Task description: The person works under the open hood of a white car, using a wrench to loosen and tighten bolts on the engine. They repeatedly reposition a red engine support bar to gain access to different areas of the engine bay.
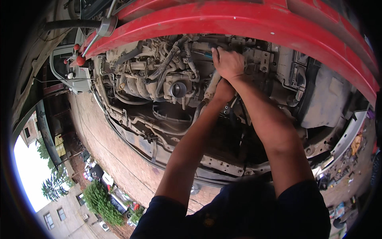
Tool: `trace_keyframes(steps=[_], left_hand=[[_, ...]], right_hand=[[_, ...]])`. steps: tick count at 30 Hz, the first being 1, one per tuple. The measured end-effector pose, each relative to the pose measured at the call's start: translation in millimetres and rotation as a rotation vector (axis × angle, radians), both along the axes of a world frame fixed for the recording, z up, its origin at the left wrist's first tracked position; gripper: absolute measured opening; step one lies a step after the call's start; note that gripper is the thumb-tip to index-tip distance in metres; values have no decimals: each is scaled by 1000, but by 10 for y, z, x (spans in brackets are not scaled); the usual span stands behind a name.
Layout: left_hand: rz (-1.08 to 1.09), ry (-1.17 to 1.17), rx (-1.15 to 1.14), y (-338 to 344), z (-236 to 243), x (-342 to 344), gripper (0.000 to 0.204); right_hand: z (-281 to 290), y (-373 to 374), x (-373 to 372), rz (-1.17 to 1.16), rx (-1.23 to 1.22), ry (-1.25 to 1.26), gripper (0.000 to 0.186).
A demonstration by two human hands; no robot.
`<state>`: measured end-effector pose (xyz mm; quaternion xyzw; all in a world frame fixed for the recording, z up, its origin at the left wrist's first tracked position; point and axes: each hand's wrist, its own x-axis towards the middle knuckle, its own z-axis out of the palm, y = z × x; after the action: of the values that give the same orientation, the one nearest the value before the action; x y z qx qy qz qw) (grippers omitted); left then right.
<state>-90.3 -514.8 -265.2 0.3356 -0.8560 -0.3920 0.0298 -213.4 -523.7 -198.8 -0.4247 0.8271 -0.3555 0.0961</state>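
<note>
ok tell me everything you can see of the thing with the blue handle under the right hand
Only a short stretch of the blue-handled tool shows: a slim blue and dark grip, plastic by its look, poking out leftward from under the right hand, which covers the rest. It lies roughly level over the dusty grey engine. Its tip is hidden.

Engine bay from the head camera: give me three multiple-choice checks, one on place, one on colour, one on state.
1. Where is the right hand?
A. On top of the engine
B. On the brick ground
C. On the hood

2. What colour is the hood?
A. Blue
B. Red
C. White

3. How is the hood?
A. Shut
B. Taken off
C. Raised open

Answers:
1 A, the right hand rests on engine parts beside a blue-handled tool.
2 B, the panel arching above the bay is red.
3 C, the engine lies exposed beneath it.

The left hand reaches in just below the right.
</note>
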Motion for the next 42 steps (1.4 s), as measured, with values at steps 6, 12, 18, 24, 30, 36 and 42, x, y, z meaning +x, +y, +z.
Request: trace_keyframes(steps=[6,12,18,24,30,36,42], left_hand=[[403,73,224,221,79,-132,30],[457,323,1253,-57,1809,-478,8],[65,246,-35,136,-38,-106,39],[456,-67,541,187,706,-352,27],[445,356,1510,-154,1528,-452,18],[242,153,400,-47,-206,-244,45],[552,191,1130,122,1483,-430,19]], right_hand=[[28,-126,-166,-2,61,6,34],[-316,-382,-931,71,409,-1024,57],[82,-32,-13,24,-73,228,30],[-233,-207,-396,-32,57,3,35],[-118,-334,-706,15,317,-641,41],[70,-74,-72,55,-220,311,35],[-393,-405,-825,144,365,-626,47]])
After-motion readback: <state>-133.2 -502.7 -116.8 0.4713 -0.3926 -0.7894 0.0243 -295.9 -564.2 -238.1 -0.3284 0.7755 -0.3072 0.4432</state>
